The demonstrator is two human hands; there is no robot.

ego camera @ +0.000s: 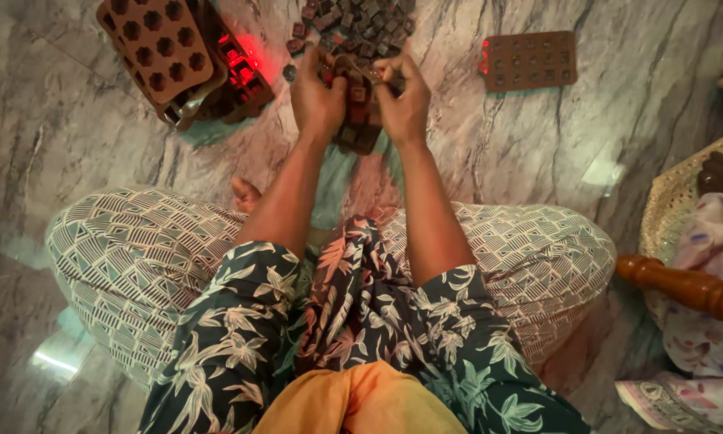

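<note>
I sit cross-legged on a grey marble floor. My left hand (317, 96) and my right hand (406, 100) both grip a brown silicone chocolate mould (360, 133), held tilted and bent between them in front of my knees. Just beyond the mould lies a heap of small dark chocolate pieces (353, 24) on the floor. The fingers cover the mould's upper part, so its cavities are mostly hidden.
A stack of brown moulds (168, 48) lies at the far left, lit by a red glow beside it. Another flat brown mould (530, 60) lies at the far right. A wooden furniture leg (683, 285) and patterned cloth (711, 241) are at my right.
</note>
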